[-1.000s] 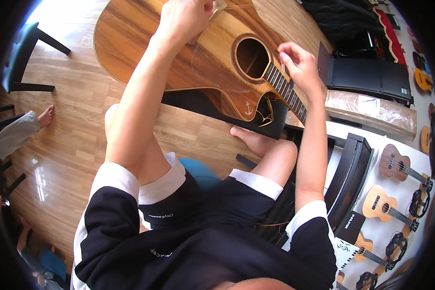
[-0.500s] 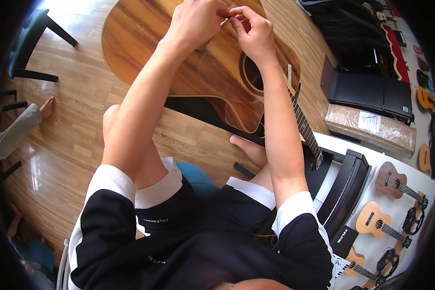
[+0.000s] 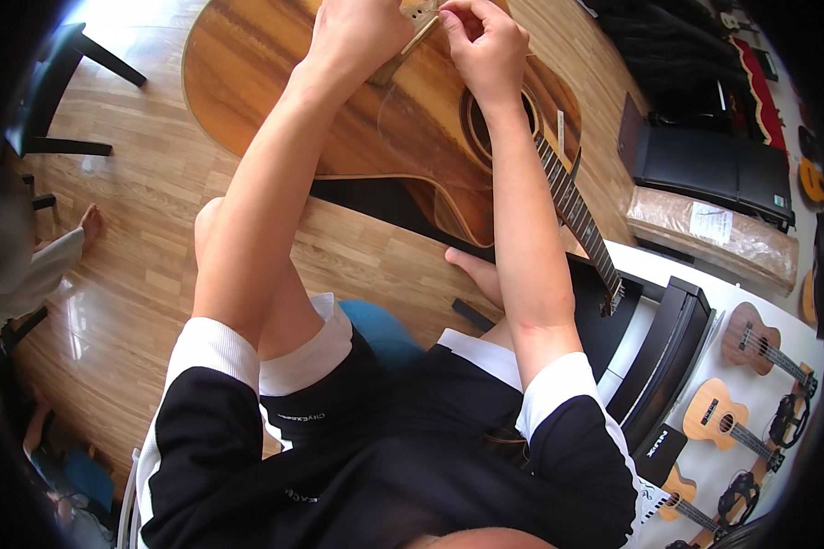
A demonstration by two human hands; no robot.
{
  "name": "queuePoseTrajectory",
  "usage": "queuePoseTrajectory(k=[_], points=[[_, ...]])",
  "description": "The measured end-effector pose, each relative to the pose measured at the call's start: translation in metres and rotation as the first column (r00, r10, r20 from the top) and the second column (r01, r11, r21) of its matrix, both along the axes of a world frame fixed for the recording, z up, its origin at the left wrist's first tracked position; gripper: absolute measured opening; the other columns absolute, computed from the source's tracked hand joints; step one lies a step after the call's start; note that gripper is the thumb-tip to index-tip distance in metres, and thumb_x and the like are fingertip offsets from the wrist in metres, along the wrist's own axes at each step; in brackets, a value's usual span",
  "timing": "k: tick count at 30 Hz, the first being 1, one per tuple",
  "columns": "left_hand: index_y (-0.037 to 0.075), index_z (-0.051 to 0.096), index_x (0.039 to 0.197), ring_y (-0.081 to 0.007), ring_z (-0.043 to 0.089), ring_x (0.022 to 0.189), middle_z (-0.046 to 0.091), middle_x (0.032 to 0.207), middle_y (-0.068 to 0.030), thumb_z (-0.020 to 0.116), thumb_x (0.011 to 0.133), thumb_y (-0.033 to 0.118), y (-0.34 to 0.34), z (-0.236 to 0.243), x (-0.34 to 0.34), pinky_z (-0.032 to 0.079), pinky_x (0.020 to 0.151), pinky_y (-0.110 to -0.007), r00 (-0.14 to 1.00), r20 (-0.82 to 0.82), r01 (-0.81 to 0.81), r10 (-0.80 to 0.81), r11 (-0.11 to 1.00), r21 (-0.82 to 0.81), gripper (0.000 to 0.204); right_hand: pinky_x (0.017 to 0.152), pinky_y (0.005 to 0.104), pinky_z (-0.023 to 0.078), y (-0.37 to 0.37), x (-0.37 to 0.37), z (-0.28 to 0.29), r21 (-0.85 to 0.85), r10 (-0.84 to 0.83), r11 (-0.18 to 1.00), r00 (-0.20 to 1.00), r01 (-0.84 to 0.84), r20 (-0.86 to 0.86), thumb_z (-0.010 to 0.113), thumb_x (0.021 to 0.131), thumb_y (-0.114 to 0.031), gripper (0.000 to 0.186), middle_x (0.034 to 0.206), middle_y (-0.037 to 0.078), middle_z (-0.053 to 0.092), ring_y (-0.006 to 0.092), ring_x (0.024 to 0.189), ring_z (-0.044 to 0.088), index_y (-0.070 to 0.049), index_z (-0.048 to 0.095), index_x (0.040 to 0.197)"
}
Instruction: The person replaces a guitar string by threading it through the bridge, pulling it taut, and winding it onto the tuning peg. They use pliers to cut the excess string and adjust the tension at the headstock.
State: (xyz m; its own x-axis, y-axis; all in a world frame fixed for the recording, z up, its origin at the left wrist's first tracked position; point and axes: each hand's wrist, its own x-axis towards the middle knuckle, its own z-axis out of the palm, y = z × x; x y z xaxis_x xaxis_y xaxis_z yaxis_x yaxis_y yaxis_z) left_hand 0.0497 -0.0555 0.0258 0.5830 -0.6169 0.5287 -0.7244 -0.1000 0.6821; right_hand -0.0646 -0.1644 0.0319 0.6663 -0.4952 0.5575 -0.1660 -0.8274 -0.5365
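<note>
My guitar [image 3: 265, 82] lies in front of me | right hand [image 3: 491, 53]: fingers pinched together by its bridge [image 3: 390, 71], can't see on what | left hand [image 3: 361, 37]: fingers hidden, can't tell

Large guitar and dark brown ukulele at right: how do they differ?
The large guitar is streaked golden-brown; the dark brown ukulele is plainer and looks smaller. The guitar has a cutaway; the ukulele's outline is symmetrical. The guitar lies beneath the right hand; the ukulele is untouched. Both have round sound holes.
</note>
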Motion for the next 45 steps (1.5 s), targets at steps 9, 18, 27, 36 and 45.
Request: queuePoseTrajectory(k=[9,18,27,36,45], points=[[-0.004,0.072,0.087,-0.0378,0.068,0.078,0.068,0.079,-0.0246,0.062,0.078,0.005,0.002,0.007,0.001,0.054,0.074,-0.040,0.994,-0.104,-0.019,0.018,1.000,-0.003,0.016,0.059,0.0335,0.050,0.000,0.007,-0.014,-0.036,-0.058,0.997,0.995,0.061,0.083,0.071,0.078,-0.004,0.006,0.074,0.013,0.065,0.0233,0.063,0.063,0.000,0.069,0.082],[-0.004,0.072,0.092,-0.0334,0.071,0.077,0.070,0.082,-0.0227,0.063,0.080,0.001,0.000,0.002,0.002,0.055,0.071,-0.038,0.994,-0.104,-0.043,0.037,0.998,-0.054,0.016,0.061,0.0335,0.052,0.004,0.010,-0.013,0.064,-0.045,0.997,0.994,0.039,0.102,0.070,0.077,-0.004,0.007,0.075,0.014,0.065,0.0246,0.065,0.065,0.000,0.069,0.082],[-0.003,0.067,0.088,-0.0284,0.071,0.071,0.071,0.080,-0.0185,0.070,0.078,0.001,-0.001,0.009,-0.004,0.055,0.063,-0.035,0.987,-0.142,-0.072,0.070,0.997,-0.006,0.011,0.062,0.0337,0.053,0.005,0.003,-0.017,0.096,-0.077,0.993,0.990,0.066,0.119,0.069,0.075,-0.004,0.008,0.077,0.014,0.066,0.0254,0.065,0.065,0.000,0.071,0.083],[-0.001,0.071,0.088,-0.0261,0.071,0.067,0.070,0.074,-0.0182,0.068,0.079,0.004,-0.002,0.007,-0.001,0.054,0.061,-0.034,0.992,-0.076,-0.102,0.102,0.995,0.008,0.010,0.061,0.0337,0.053,0.008,0.001,-0.014,0.079,-0.064,0.995,0.986,0.053,0.152,0.069,0.075,-0.006,0.009,0.076,0.014,0.065,0.0245,0.065,0.065,0.000,0.071,0.082],[-0.003,0.072,0.088,-0.0284,0.070,0.064,0.070,0.073,-0.0199,0.067,0.079,0.005,0.000,0.009,-0.003,0.055,0.061,-0.034,0.991,-0.102,-0.096,0.087,0.991,-0.089,0.013,0.077,0.0385,0.054,0.007,-0.015,0.002,-0.027,0.124,0.992,0.992,-0.124,0.025,0.087,0.060,-0.025,0.049,0.095,0.019,0.065,0.0324,0.088,0.065,0.003,0.067,0.095]])
